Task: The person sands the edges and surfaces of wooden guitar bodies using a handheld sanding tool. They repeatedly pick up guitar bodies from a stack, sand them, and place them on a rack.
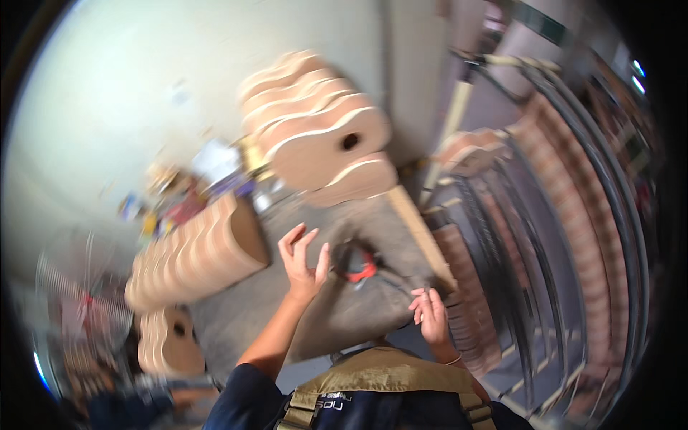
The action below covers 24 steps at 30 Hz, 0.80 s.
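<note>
My left hand is raised over the grey worktable, its fingers spread and bent with nothing in them. Lower down, my right hand hovers by the table's right edge, fingers loosely curled and slightly apart, with no held thing visible. A red and black tool lies on the tabletop between the hands, blurred, and a dark cord-like line runs from it toward my right hand. At the table's far side stand several wooden guitar bodies, the front one showing a dark sound hole. Another row of guitar bodies stands on the left.
A wooden strip runs along the table's right edge. Racks with dark curved bars hold many wooden pieces at right. A fan and a guitar body with a hole are at left. Mixed small items lie by the wall.
</note>
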Each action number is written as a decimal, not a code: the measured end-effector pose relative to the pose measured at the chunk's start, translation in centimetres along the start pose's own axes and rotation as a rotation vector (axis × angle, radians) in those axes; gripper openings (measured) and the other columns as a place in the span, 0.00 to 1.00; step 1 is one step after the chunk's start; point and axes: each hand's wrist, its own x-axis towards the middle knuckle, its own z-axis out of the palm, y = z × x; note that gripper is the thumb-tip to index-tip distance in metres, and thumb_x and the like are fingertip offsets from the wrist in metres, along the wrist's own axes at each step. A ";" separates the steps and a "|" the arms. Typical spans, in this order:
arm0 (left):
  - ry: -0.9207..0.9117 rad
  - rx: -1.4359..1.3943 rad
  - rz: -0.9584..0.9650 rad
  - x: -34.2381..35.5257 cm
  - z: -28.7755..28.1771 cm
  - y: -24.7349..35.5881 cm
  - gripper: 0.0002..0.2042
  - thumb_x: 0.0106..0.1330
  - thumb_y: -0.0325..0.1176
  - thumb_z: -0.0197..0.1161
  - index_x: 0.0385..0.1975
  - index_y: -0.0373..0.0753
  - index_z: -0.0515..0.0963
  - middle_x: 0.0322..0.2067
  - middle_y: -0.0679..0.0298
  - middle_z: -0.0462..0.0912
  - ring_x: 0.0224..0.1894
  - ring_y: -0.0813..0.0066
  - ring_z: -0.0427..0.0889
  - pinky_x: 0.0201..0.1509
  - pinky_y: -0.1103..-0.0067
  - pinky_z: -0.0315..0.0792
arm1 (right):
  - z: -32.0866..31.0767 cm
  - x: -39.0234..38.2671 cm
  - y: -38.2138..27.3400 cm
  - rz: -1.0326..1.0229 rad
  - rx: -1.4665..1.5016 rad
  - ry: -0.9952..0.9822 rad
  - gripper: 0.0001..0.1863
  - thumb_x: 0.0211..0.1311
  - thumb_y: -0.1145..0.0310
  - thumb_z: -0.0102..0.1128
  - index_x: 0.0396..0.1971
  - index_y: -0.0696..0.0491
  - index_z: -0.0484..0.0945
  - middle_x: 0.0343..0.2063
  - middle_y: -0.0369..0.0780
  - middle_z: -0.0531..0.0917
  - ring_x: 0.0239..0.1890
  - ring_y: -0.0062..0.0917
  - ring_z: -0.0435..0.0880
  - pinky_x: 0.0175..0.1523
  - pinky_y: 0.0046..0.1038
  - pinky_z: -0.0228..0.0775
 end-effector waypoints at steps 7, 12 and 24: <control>0.338 0.799 -0.751 -16.5 -24.4 -6.8 0.37 0.60 0.35 0.78 0.68 0.35 0.67 0.70 0.42 0.60 0.72 0.41 0.59 0.75 0.50 0.56 | 9.6 1.1 0.2 0.031 -0.025 -0.479 0.15 0.85 0.64 0.45 0.50 0.59 0.79 0.30 0.36 0.82 0.25 0.14 0.76 0.31 0.20 0.69; 0.628 1.058 -1.143 -25.9 -35.8 -8.0 0.52 0.52 0.39 0.85 0.75 0.35 0.57 0.74 0.42 0.53 0.75 0.37 0.54 0.75 0.47 0.54 | 15.9 -3.7 -0.1 0.032 -0.139 -0.667 0.16 0.85 0.66 0.45 0.51 0.58 0.81 0.28 0.35 0.82 0.27 0.15 0.79 0.33 0.20 0.72; 0.860 0.677 -1.212 -34.6 -42.0 -16.8 0.54 0.41 0.44 0.90 0.66 0.29 0.61 0.61 0.43 0.68 0.66 0.43 0.67 0.70 0.54 0.66 | 18.8 -17.7 2.8 -0.020 -0.318 -0.687 0.15 0.85 0.68 0.47 0.53 0.58 0.82 0.29 0.35 0.83 0.28 0.15 0.80 0.35 0.21 0.75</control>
